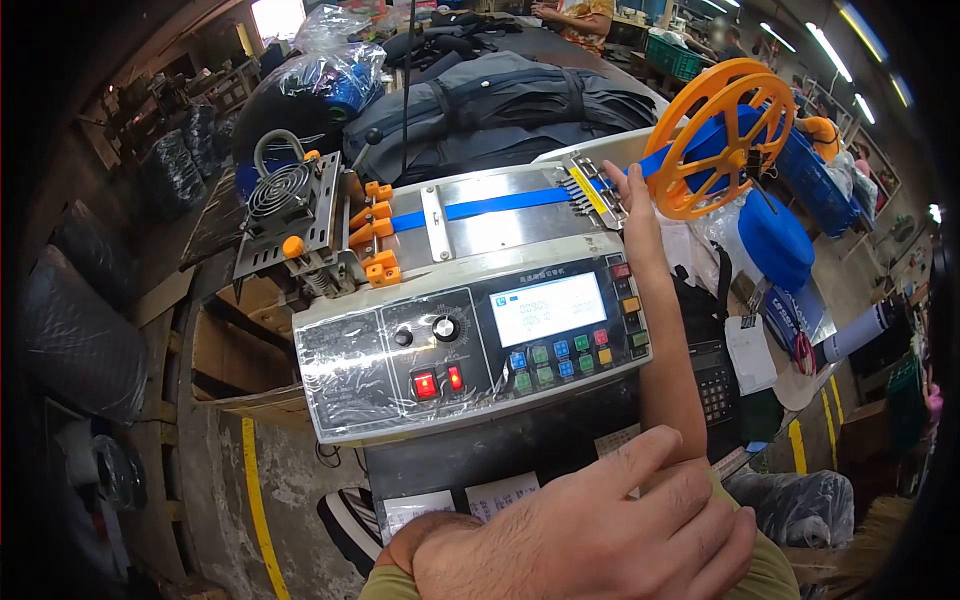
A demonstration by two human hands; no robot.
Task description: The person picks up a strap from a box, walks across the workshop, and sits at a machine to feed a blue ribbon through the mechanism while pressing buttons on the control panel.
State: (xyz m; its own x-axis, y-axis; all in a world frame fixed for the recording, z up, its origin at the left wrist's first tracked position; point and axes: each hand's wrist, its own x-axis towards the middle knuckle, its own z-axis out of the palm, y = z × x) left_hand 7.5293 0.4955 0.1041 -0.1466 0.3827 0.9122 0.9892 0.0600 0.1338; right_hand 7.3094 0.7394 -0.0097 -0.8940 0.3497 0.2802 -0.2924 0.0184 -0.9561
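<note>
My right hand [634, 200] reaches up past the machine's right end. Its fingers are stretched out beside the metal strap guide [592, 192] with a yellow label, close to the blue webbing [510, 205]. This webbing comes off an orange reel [690, 150], passes through the guide and lies across the metal bed of the webbing cutting machine [400, 350] to its orange rollers [378, 235]. Low in front of me, my left hand [600, 520] crosses over to my right forearm. Its loosely bent fingers overlap the arm near the elbow; its palm and thumb are hidden.
A roll of blue webbing [775, 240] lies right of the reel. A calculator [715, 390] and a white tag [750, 352] sit beside my right forearm. Dark bags [500, 110] are piled behind the machine. Another person [580, 22] stands at the far table.
</note>
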